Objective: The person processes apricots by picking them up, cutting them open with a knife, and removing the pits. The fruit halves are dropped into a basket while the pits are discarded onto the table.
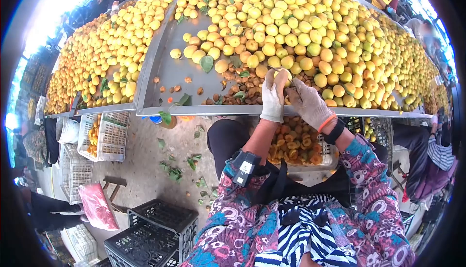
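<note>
My left hand [273, 96], in a white glove, is closed around a yellow apricot [282, 75] just above the table's near edge. Beside it, my right hand [309, 102], in a soiled glove, has its fingers bent against the same fruit. A thin dark edge shows along the apricot, but I cannot make out what tool, if any, the right fingers grip. Brown apricot pits [242, 90] lie on the metal table [167, 75] left of my hands. Whole apricots [291, 19] are heaped beyond. Below my wrists stands a crate of split apricot halves [293, 143].
A raised metal rim [208, 110] runs along the table's front. White crates [111, 136], black crates [150, 233] and a stool with a pink cushion [97, 206] stand at left. Fallen leaves [172, 171] dot the floor. Other people work around the table.
</note>
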`<action>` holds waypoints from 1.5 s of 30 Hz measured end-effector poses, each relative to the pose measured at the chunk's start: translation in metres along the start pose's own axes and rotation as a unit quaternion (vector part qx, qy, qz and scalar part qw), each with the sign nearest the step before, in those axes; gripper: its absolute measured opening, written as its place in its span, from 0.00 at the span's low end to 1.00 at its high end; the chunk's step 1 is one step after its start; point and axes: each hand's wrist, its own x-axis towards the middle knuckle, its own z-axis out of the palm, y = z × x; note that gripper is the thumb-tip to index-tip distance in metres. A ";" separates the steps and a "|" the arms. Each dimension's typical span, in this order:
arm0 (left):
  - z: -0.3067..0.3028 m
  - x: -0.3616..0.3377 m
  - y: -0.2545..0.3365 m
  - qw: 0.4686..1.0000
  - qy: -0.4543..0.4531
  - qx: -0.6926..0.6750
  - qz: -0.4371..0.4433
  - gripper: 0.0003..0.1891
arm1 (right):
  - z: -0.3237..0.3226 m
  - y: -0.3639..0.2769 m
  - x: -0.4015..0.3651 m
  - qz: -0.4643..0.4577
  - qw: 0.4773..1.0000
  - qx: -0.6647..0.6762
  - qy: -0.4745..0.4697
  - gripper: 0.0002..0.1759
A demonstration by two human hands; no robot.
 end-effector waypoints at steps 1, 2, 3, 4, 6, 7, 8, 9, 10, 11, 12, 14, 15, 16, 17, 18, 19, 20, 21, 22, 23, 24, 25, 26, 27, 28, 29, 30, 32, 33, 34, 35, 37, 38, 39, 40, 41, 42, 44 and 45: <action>0.002 -0.001 -0.003 1.000 0.017 -0.001 0.008 0.17 | 0.004 0.005 -0.001 -0.012 1.000 0.013 0.012 0.13; 0.003 -0.001 -0.005 0.999 0.032 -0.003 0.016 0.16 | 0.007 0.009 -0.002 -0.024 0.999 0.026 0.026 0.13; 0.001 0.002 -0.001 0.999 0.011 -0.033 -0.025 0.17 | 0.006 0.008 -0.002 -0.013 0.999 0.034 0.017 0.13; -0.001 0.003 0.003 1.000 -0.002 0.027 0.010 0.17 | 0.006 0.006 -0.002 -0.002 0.999 0.042 0.007 0.13; -0.003 0.003 0.014 0.985 -0.027 0.147 0.081 0.18 | 0.008 0.006 -0.001 -0.016 0.998 0.063 0.016 0.13; -0.001 0.002 0.018 0.992 -0.019 0.108 0.061 0.17 | 0.012 0.008 0.000 -0.039 0.996 0.076 0.034 0.13; 0.000 0.002 0.021 0.997 -0.011 0.068 0.040 0.17 | 0.014 0.010 0.000 -0.062 0.993 0.088 0.052 0.12; 0.001 0.002 0.022 0.999 -0.003 0.028 0.019 0.17 | 0.016 0.009 0.001 -0.009 0.990 0.132 0.044 0.13; 0.003 0.001 0.021 0.998 0.027 0.035 0.043 0.17 | 0.018 0.007 0.002 0.044 0.983 0.177 0.036 0.13; 0.006 0.001 0.019 0.995 0.057 0.042 0.067 0.16 | 0.020 0.007 0.003 0.098 0.970 0.220 0.027 0.14; 0.008 0.000 0.016 0.991 0.089 0.049 0.092 0.16 | 0.020 0.008 0.003 0.102 0.968 0.229 0.025 0.14; 0.007 0.001 0.012 0.994 0.084 -0.023 0.062 0.15 | 0.020 0.013 0.005 0.108 0.962 0.248 0.021 0.13; 0.007 0.001 0.015 0.994 0.082 -0.060 0.044 0.14 | 0.016 0.008 0.004 0.034 0.985 0.166 0.033 0.11; 0.003 0.000 0.017 0.992 0.057 -0.113 -0.022 0.14 | 0.014 0.010 0.005 0.062 0.984 0.168 0.006 0.10; -0.002 0.003 0.021 0.982 0.032 -0.167 -0.087 0.14 | 0.010 0.014 0.008 0.088 0.981 0.169 -0.019 0.09; -0.005 0.005 0.029 0.964 0.004 -0.220 -0.152 0.14 | 0.007 0.015 0.009 0.116 0.978 0.170 -0.043 0.08; -0.003 0.008 0.037 0.956 0.020 -0.226 -0.187 0.13 | 0.005 0.012 0.008 0.115 0.976 0.185 -0.026 0.09; -0.004 0.009 0.042 0.952 0.019 -0.216 -0.216 0.13 | 0.003 0.007 0.006 0.112 0.973 0.200 -0.010 0.10; -0.006 0.009 0.047 0.947 0.020 -0.206 -0.245 0.13 | 0.001 0.004 0.006 0.110 0.971 0.214 0.005 0.11; -0.008 0.008 0.048 0.941 0.021 -0.196 -0.275 0.12 | -0.001 0.003 0.007 0.091 0.979 0.174 0.058 0.14; -0.011 0.008 0.041 0.935 0.016 -0.227 -0.274 0.12 | -0.004 0.005 0.008 0.074 0.982 0.134 0.111 0.16; -0.008 0.006 0.044 0.940 0.018 -0.217 -0.262 0.12 | -0.008 0.005 0.009 0.058 0.980 0.094 0.166 0.19; -0.003 0.005 0.047 0.946 0.018 -0.208 -0.249 0.12 | -0.013 0.004 0.015 0.088 0.983 0.062 0.148 0.24; 0.002 0.005 0.051 0.951 0.016 -0.199 -0.235 0.13 | -0.013 0.003 0.019 0.042 0.985 0.029 0.165 0.24; 0.003 0.003 0.058 0.949 -0.003 -0.193 -0.249 0.14 | -0.012 0.002 0.023 -0.005 0.984 -0.004 0.180 0.24; 0.005 0.002 0.051 0.972 -0.016 -0.148 -0.179 0.14 | -0.011 0.003 0.026 -0.051 0.979 -0.037 0.192 0.24; 0.006 0.001 0.037 0.989 -0.027 -0.102 -0.106 0.14 | -0.008 0.017 0.031 -0.056 0.981 -0.028 0.182 0.22; 0.006 0.001 0.030 0.997 -0.036 -0.056 -0.032 0.15 | -0.011 0.011 0.029 0.024 0.984 0.097 0.149 0.21; 0.002 0.002 0.044 0.988 -0.040 -0.112 -0.097 0.15 | -0.020 -0.004 0.023 0.182 0.922 0.335 0.073 0.18; -0.001 0.002 0.048 0.979 -0.045 -0.151 -0.130 0.15 | -0.018 0.001 0.022 0.180 0.890 0.409 0.088 0.14; -0.002 0.002 0.050 0.967 -0.050 -0.188 -0.163 0.14 | -0.019 0.004 0.020 0.184 0.866 0.456 0.091 0.14; -0.002 0.002 0.049 0.961 -0.054 -0.220 -0.156 0.13 | -0.020 0.006 0.017 0.189 0.838 0.502 0.094 0.14; 0.000 0.002 0.047 0.967 -0.086 -0.211 -0.109 0.13 | -0.023 0.010 0.013 0.183 0.811 0.553 0.061 0.13; 0.001 0.002 0.046 0.969 -0.102 -0.208 -0.085 0.13 | -0.023 0.009 0.011 0.187 0.811 0.550 0.072 0.13; 0.002 0.002 0.044 0.972 -0.108 -0.188 -0.089 0.13 | -0.024 0.001 0.011 0.191 0.811 0.547 0.083 0.13; 0.002 0.001 0.042 0.975 -0.113 -0.168 -0.093 0.13 | -0.025 -0.003 0.010 0.194 0.811 0.543 0.094 0.13; 0.002 0.000 0.041 0.977 -0.118 -0.148 -0.097 0.13 | -0.024 -0.002 0.009 0.181 0.818 0.537 0.102 0.13; 0.001 -0.001 0.043 0.974 -0.123 -0.148 -0.115 0.12 | -0.023 0.000 0.008 0.168 0.823 0.531 0.109 0.13; 0.000 -0.001 0.048 0.969 -0.133 -0.147 -0.150 0.10 | -0.022 0.002 0.008 0.160 0.828 0.525 0.116 0.13; 0.000 0.000 0.055 0.984 -0.120 -0.102 -0.089 0.09 | -0.022 0.004 0.008 0.165 0.826 0.526 0.117 0.13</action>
